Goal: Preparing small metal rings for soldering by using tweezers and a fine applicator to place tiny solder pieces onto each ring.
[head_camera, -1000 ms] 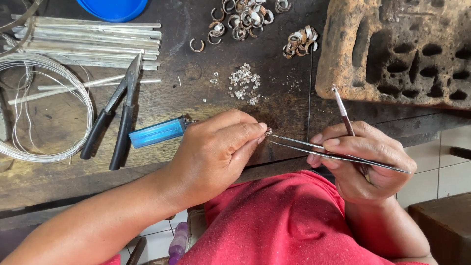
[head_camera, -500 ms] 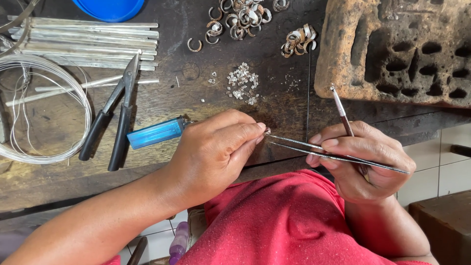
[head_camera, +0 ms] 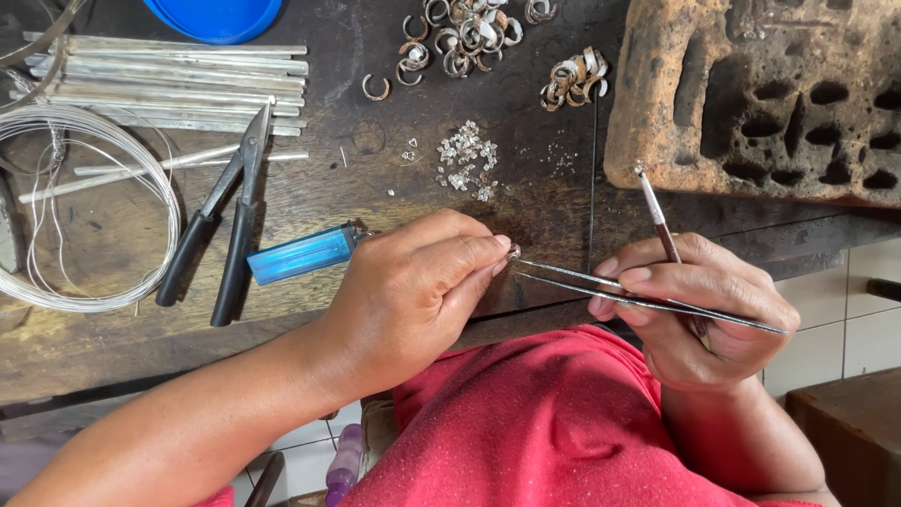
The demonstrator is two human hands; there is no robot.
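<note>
My left hand (head_camera: 413,282) pinches a tiny silver piece (head_camera: 513,252) between thumb and forefinger at the near edge of the dark wooden bench (head_camera: 394,188). Steel tweezers (head_camera: 648,300) lie in my right hand (head_camera: 699,310), their tips meeting that small piece. A thin brush-like tool with a red-brown shaft (head_camera: 657,214) is also tucked in my right hand and sticks up past the fingers. Both hands hover over my red shirt (head_camera: 544,432).
A blue lighter (head_camera: 300,253) lies just left of my left hand. Black-handled pliers (head_camera: 221,225), a coil of silver wire (head_camera: 84,216), metal strips (head_camera: 169,80), a heap of tiny silver bits (head_camera: 466,160), bent ring blanks (head_camera: 469,33) and a pitted block (head_camera: 760,94) sit on the bench.
</note>
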